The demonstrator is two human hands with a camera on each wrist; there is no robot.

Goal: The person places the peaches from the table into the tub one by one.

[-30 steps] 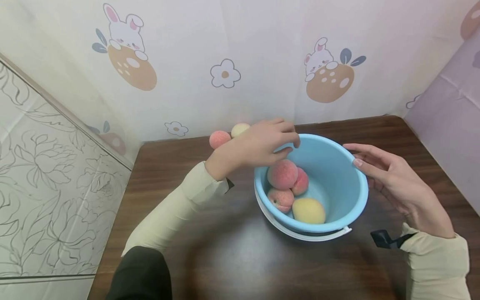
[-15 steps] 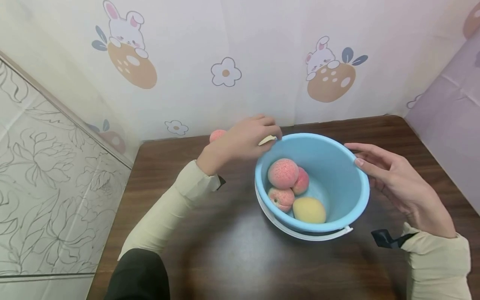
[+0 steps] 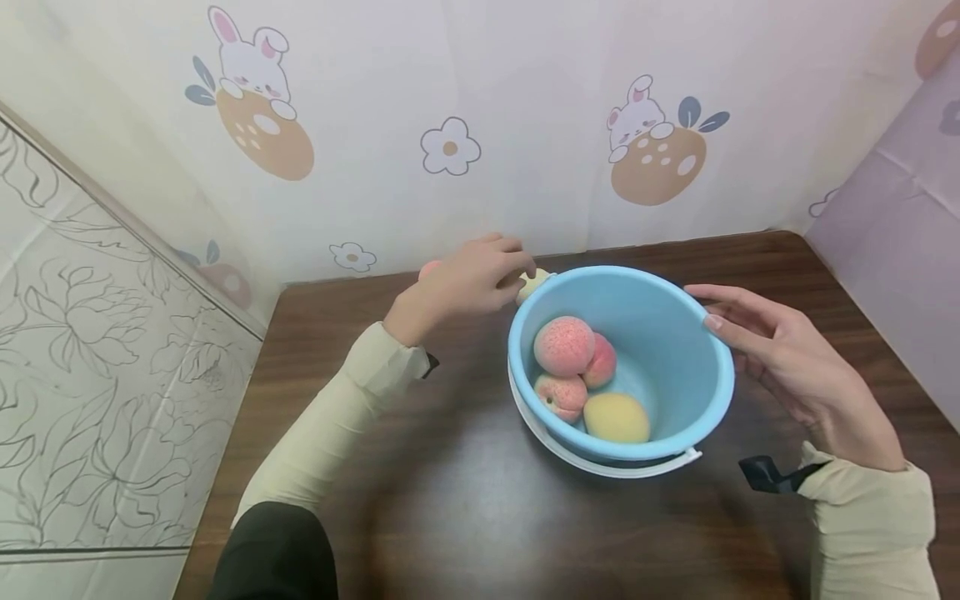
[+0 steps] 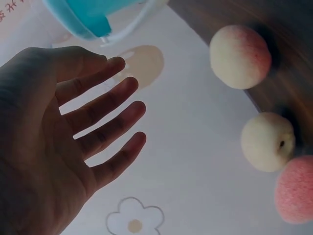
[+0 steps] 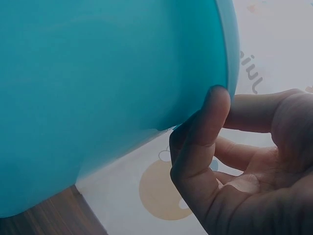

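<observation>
My left hand (image 3: pixel 476 275) hovers left of the light blue bucket (image 3: pixel 678 367), its fingers loosely spread and its palm bare in the left wrist view. Near its fingertips lies a pale peach (image 3: pixel 531 285), which shows a red blush in the left wrist view. A creamy round fruit (image 4: pixel 268 142) and a pink peach (image 4: pixel 296 191) line up farther along. My right hand (image 3: pixel 795 358) grips the bucket's right side, thumb on the rim and fingers along the outer wall. Inside the bucket, several fruits rest to the left: pink peaches (image 3: pixel 564 346) and a yellow mango-like fruit (image 3: pixel 617 418).
The bucket's white handle (image 3: pixel 600 468) hangs down at its front. All stands on a dark wood table (image 3: pixel 480 517), against a wall covering (image 3: pixel 525 192) with rabbit and flower prints. A panel with line-drawn flowers (image 3: pixel 112 400) borders the left side.
My left hand has drawn back leftward from over the bucket's rim, which uncovers the pale peach beside the bucket. The right hand keeps its place on the bucket.
</observation>
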